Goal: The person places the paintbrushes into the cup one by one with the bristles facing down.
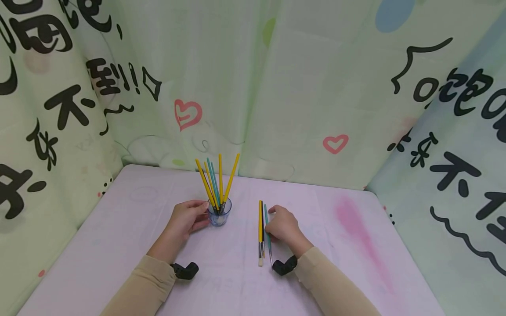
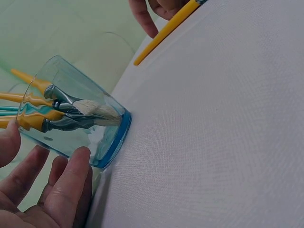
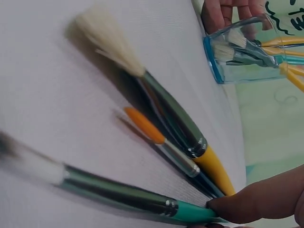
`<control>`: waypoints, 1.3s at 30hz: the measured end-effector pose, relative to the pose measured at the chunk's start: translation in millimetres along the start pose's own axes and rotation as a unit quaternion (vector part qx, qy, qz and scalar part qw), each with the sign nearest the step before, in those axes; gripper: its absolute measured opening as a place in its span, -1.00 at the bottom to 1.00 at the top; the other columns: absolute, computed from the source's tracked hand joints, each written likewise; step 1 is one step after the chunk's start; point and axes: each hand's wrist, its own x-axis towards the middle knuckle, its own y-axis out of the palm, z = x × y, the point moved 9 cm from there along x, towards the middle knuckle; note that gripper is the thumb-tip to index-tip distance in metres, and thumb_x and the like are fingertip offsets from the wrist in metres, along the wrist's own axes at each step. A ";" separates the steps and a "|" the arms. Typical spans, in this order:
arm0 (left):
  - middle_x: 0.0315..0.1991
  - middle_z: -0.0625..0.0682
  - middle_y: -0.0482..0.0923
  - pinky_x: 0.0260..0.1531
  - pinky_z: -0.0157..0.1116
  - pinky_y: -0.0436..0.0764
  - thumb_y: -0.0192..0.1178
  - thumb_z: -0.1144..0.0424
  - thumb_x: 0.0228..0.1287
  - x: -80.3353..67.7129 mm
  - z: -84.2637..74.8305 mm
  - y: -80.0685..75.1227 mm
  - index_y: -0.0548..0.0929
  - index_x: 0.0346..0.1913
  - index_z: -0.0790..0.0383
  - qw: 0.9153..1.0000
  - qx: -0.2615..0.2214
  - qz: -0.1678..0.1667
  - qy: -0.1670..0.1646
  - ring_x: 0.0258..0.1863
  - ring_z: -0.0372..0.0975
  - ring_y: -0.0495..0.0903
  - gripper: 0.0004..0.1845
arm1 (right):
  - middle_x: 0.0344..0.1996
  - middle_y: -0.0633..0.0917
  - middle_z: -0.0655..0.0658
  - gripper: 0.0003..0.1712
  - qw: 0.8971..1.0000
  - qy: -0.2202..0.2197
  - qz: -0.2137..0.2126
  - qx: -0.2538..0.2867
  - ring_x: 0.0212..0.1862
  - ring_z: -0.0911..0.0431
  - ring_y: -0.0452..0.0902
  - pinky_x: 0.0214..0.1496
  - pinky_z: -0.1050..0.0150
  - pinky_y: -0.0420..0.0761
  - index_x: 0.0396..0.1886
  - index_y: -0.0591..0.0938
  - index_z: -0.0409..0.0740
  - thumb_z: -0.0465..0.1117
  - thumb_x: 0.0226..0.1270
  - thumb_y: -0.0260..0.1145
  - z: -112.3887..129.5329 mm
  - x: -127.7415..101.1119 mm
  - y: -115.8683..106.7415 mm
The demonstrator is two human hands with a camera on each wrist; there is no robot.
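Note:
A clear glass cup point(image 1: 219, 218) with a blue base stands upright on the table, holding several yellow and teal paintbrushes point(image 2: 57, 107), bristles down. Beside it, my left hand point(image 1: 189, 218) touches the cup's left side with loosely bent fingers, the thumb near the rim; the fingers do not wrap round it. My right hand point(image 1: 283, 226) pinches the handle of a teal paintbrush point(image 3: 118, 192) between thumb and fingers, its bristles toward me. Just left of that lie a yellow flat paintbrush point(image 1: 260, 228) and a thin dark-handled paintbrush point(image 3: 178, 159) with an orange tip.
A pale pink-white cloth point(image 1: 221, 281) covers the table, with a bright pink stain point(image 1: 361, 228) on the right. Light green printed curtains point(image 1: 300, 87) rise behind and along both sides. Each wrist wears a black camera mount point(image 1: 186, 271).

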 end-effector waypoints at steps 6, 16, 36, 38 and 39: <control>0.10 0.19 0.71 0.13 -0.11 0.83 0.31 0.16 0.57 -1.1 -0.7 0.3 0.66 0.31 0.33 1.000 0.000 0.002 0.001 0.00 -0.10 0.72 -0.58 | -0.16 0.71 -0.25 -0.37 1.000 -0.008 -0.013 -0.024 -0.60 0.10 0.62 -0.62 0.39 0.57 0.32 0.62 -0.17 -0.39 0.21 0.46 2.9 -2.6 0.5; 0.05 0.14 0.72 0.10 -0.13 0.85 0.31 0.17 0.57 0.4 -0.5 0.1 0.66 0.30 0.34 1.000 -0.004 0.002 0.003 -0.05 -0.14 0.72 -0.60 | -0.38 0.69 -0.19 -0.41 1.000 0.001 0.016 0.011 -0.65 0.11 0.60 -0.61 0.40 0.60 0.27 0.65 -0.16 -0.42 0.20 0.43 0.2 -1.9 -2.4; 0.01 0.13 0.73 0.11 -0.12 0.85 0.30 0.19 0.58 2.3 -0.3 -0.2 0.65 0.30 0.37 1.000 -0.007 0.007 0.008 -0.08 -0.15 0.72 -0.60 | -0.15 0.64 -0.23 -0.34 0.980 0.010 0.030 0.195 -0.43 0.05 0.59 -0.43 0.30 0.76 0.41 0.55 -0.15 -0.46 0.29 0.32 -2.4 -2.2 -10.2; 0.01 0.13 0.73 0.10 -0.12 0.85 0.30 0.20 0.58 2.1 -0.7 -0.2 0.65 0.29 0.37 1.000 -0.008 0.007 0.009 -0.09 -0.15 0.72 -0.60 | -0.16 0.63 -0.22 -0.34 0.978 -0.001 0.024 0.207 -0.40 0.05 0.59 -0.42 0.29 0.77 0.41 0.54 -0.17 -0.48 0.28 0.33 2.6 -3.3 -12.7; 0.01 0.14 0.73 0.10 -0.12 0.85 0.30 0.19 0.58 2.1 -0.7 -0.3 0.65 0.30 0.37 1.000 -0.008 0.007 0.009 -0.09 -0.15 0.72 -0.60 | -0.16 0.62 -0.21 -0.33 0.976 -0.005 0.021 0.215 -0.39 0.05 0.59 -0.41 0.29 0.78 0.41 0.54 -0.17 -0.48 0.28 0.33 5.3 -3.7 -13.6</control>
